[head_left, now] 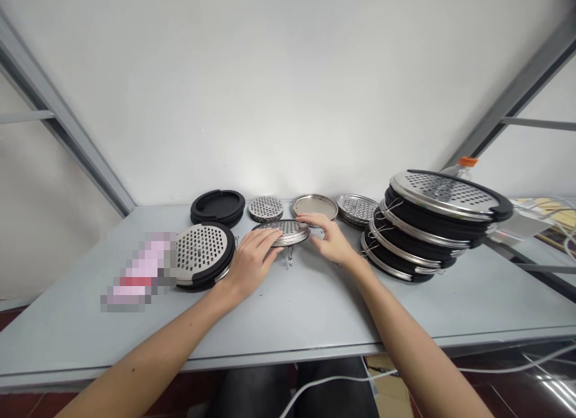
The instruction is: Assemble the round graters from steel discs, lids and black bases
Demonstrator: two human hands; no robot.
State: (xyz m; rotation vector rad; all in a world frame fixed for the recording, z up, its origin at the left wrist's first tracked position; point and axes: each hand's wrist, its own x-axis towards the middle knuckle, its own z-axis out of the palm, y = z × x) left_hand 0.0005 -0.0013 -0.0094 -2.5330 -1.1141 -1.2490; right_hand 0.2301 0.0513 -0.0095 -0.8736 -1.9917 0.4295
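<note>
A round perforated metal disc (pixel 291 228) with a dark rim and a small wire clasp (pixel 290 259) hanging at its front is tilted between my two hands. My left hand (pixel 255 257) grips its left side, fingers lying over the top and thumb lower at the near edge. At the right rim, my right hand (pixel 330 237) holds the disc with fingertips on top and thumb beside it. Just left of my left hand lies a black-rimmed assembly (pixel 202 253) with a similar perforated metal face. My hands hide part of the disc's edges.
Along the wall stand stacked black rings (pixel 218 209), a stack of perforated discs (pixel 266 207), a plain metal disc (pixel 317 207) and more perforated discs (pixel 357 208). A tall leaning stack (pixel 432 226) of black-and-metal assemblies is on the right, near an orange-capped bottle (pixel 465 166).
</note>
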